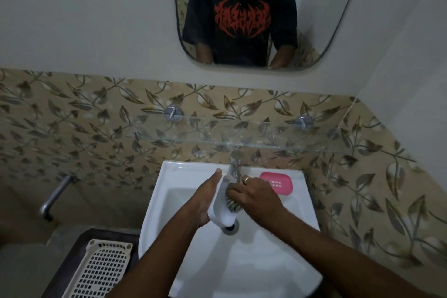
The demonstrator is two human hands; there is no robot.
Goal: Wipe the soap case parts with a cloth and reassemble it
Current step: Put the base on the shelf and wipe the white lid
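Head view showed your left hand (205,201) cradling the white case part (222,213) on edge over the basin, just above the drain (229,227), probably so any drips fell into the sink (169,176) and not on the floor. One digit lay straight along its upper edge; the other fingers were hidden behind it, so I cannot tell how they curled. Your right hand (256,196) had its fingers bunched together, pinching the grey cloth (231,203) against the part's inner face. The pink case part (277,182) lay flat on the sink's back rim, right of the tap (235,164), within easy reach for reassembly. Room was tight at the back: the tap stood just behind your knuckles and the glass shelf (242,138) overhung it. Toward you the basin lay open.
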